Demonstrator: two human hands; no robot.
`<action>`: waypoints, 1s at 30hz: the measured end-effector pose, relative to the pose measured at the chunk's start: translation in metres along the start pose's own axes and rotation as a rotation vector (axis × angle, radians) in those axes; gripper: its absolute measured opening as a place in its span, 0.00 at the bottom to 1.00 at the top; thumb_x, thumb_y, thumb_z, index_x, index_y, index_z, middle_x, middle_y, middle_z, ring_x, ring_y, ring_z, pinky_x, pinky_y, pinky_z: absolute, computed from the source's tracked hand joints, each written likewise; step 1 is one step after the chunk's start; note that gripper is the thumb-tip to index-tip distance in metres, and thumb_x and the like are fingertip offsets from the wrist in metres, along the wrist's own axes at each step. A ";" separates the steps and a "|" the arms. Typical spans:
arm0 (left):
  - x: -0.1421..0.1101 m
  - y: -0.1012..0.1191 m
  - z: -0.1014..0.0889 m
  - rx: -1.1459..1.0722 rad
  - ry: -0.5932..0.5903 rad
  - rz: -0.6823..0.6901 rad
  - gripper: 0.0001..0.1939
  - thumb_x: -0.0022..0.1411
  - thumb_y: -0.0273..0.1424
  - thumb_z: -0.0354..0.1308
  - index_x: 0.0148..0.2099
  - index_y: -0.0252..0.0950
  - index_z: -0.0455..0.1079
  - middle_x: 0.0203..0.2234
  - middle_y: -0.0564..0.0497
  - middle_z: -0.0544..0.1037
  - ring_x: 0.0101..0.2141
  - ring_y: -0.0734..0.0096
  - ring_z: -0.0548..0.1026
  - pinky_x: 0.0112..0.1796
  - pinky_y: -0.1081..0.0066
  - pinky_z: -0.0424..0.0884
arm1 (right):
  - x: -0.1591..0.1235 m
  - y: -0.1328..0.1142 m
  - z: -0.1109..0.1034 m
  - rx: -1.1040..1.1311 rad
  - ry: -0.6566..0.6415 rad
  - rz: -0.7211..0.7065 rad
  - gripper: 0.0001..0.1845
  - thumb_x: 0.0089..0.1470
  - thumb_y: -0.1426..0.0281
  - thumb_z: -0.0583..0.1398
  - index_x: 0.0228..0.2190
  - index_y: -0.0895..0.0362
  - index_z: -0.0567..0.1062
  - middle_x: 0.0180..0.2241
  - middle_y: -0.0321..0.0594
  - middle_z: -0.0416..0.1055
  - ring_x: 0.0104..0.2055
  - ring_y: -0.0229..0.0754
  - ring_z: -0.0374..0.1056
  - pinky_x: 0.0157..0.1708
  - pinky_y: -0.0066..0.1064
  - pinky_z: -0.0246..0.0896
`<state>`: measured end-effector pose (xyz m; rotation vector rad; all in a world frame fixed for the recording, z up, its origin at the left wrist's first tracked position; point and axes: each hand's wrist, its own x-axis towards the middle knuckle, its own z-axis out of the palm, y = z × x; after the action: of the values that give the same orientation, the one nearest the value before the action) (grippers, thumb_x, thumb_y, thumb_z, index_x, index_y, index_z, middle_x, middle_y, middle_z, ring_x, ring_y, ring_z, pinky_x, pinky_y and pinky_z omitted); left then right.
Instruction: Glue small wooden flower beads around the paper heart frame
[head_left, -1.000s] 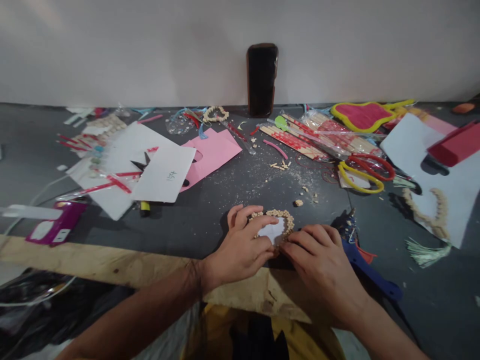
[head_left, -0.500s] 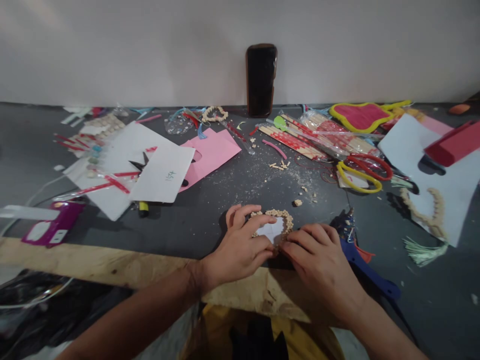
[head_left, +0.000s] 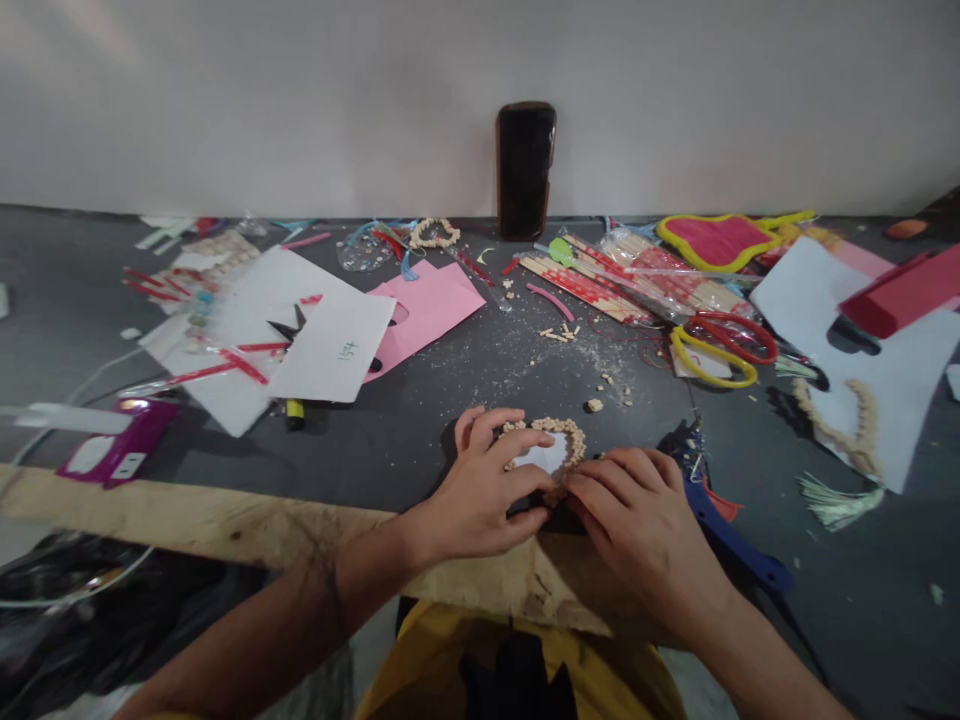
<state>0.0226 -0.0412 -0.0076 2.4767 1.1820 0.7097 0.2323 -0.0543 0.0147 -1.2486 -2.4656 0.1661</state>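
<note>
A heart-shaped piece [head_left: 576, 440] edged in small wooden bits sits at the near side of a dark table [head_left: 360, 435], between a person's two hands. The left hand [head_left: 487, 485] arches over its left side, fingers parted; whether it grips or merely steadies is unclear. The right hand [head_left: 630, 495] bunches its fingertips at the lower right edge, hiding anything they pinch. The work looks well along: the bits line most of the visible border, while the white middle [head_left: 544, 457] stays bare and the covered lower edge cannot be judged.

Wood scraps [head_left: 559, 332] and pale dust litter the table beyond, among wrapped sticks [head_left: 581, 290], scissors [head_left: 720, 345], pink paper [head_left: 431, 310] and white sheets [head_left: 232, 330]. A phone [head_left: 525, 170] leans upright against a plain pale wall [head_left: 300, 110].
</note>
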 end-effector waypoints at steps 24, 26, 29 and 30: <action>-0.004 -0.016 -0.019 0.172 -0.038 -0.360 0.15 0.68 0.30 0.48 0.53 0.43 0.70 0.51 0.50 0.75 0.54 0.57 0.62 0.52 0.53 0.52 | -0.055 -0.042 0.003 0.213 0.230 -0.003 0.08 0.59 0.78 0.56 0.37 0.56 0.74 0.31 0.40 0.75 0.32 0.38 0.69 0.33 0.30 0.68; 0.003 -0.016 -0.021 0.192 -0.061 -0.389 0.15 0.69 0.30 0.47 0.53 0.44 0.70 0.51 0.51 0.75 0.54 0.58 0.62 0.52 0.54 0.51 | -0.053 -0.042 0.004 0.231 0.237 -0.011 0.08 0.59 0.77 0.56 0.37 0.56 0.74 0.31 0.40 0.75 0.32 0.38 0.68 0.32 0.30 0.67; 0.011 -0.015 -0.022 0.205 -0.099 -0.410 0.15 0.69 0.31 0.47 0.52 0.44 0.71 0.50 0.52 0.76 0.53 0.58 0.62 0.51 0.53 0.52 | -0.051 -0.043 0.005 0.256 0.243 -0.002 0.08 0.59 0.78 0.56 0.38 0.56 0.74 0.32 0.40 0.75 0.32 0.39 0.68 0.32 0.30 0.67; 0.012 -0.015 -0.022 0.210 -0.108 -0.417 0.15 0.69 0.31 0.47 0.52 0.44 0.71 0.50 0.52 0.76 0.53 0.58 0.63 0.51 0.53 0.52 | -0.051 -0.043 0.006 0.265 0.247 -0.002 0.08 0.59 0.78 0.57 0.38 0.56 0.74 0.32 0.40 0.75 0.32 0.39 0.68 0.32 0.30 0.66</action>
<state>0.0076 -0.0210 0.0073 2.2721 1.7305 0.3480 0.2251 -0.1199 0.0066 -1.0836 -2.1533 0.3069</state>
